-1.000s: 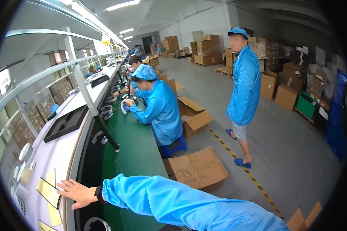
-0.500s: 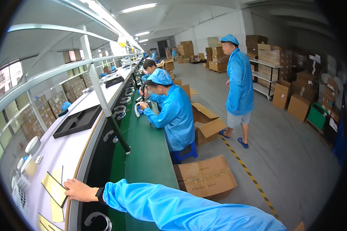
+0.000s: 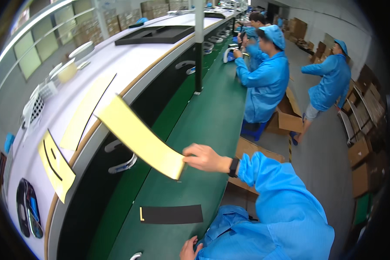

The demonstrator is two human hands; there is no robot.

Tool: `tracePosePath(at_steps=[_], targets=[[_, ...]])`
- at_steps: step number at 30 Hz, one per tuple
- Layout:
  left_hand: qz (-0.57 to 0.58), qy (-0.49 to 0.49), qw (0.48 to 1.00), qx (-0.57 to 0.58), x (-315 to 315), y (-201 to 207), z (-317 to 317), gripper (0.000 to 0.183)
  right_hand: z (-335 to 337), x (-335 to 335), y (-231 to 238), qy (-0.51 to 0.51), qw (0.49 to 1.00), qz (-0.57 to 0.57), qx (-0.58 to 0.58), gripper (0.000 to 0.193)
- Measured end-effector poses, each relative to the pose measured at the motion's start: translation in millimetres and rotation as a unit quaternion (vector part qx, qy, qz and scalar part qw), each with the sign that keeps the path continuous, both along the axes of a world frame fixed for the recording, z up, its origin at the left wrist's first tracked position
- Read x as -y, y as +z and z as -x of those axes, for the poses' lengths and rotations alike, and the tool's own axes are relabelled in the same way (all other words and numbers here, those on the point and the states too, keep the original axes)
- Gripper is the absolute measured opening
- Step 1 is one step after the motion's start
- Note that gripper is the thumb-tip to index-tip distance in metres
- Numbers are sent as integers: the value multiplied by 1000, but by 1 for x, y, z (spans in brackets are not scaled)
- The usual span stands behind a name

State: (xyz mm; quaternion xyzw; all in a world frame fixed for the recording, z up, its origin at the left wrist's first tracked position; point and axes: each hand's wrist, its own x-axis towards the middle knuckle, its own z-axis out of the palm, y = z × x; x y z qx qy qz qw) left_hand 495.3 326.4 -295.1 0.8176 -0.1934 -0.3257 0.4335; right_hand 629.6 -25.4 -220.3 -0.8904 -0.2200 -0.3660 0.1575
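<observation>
In my right hand (image 3: pixel 202 158), a long foam strip (image 3: pixel 138 138) with a yellow face and thin dark edge is pinched by its near end. The strip slants up over the green bench toward the shelf and is slightly blurred. My left hand (image 3: pixel 190 248) shows only in part at the lower edge, over the bench, fingers apart, nothing seen in it. Between the hands, a black strip (image 3: pixel 172 214) with a small yellow end lies on the green bench top (image 3: pixel 212 112). Two more yellow sheets, a long one (image 3: pixel 84 112) and one with dark slots (image 3: pixel 54 162), rest on the shelf.
The raised white shelf (image 3: pixel 130 60) carries a black tray (image 3: pixel 156 34), and a black case (image 3: pixel 29 208) at its near end. White curved parts (image 3: pixel 125 164) sit under it. A post (image 3: pixel 198 47) rises beyond. Co-workers (image 3: pixel 268 78) sit along the bench; another person (image 3: pixel 329 78) stands in the aisle.
My right hand has lifted a yellow strip off the shelf and drawn it back over the bench. The view has turned, bringing my left hand and the black strip into sight.
</observation>
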Motion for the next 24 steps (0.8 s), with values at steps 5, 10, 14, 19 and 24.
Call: tracePosePath(at_steps=[5,10,14,19,24], targets=[[-35,-26,999,7,-7,30,14,34,71,38,-145,-66,953,78,-286,9],[-60,-15,998,1,-23,-5,19,37,114,33,-169,-146,880,14,-451,48],[-94,-37,995,-12,-94,-27,55,39,196,45,-155,-133,806,-10,-577,55],[-99,-58,993,-22,-144,-62,67,42,354,28,-193,62,441,-40,-895,72],[-76,-121,982,-123,-162,-51,63,37,574,41,-240,241,102,-236,-936,53]])
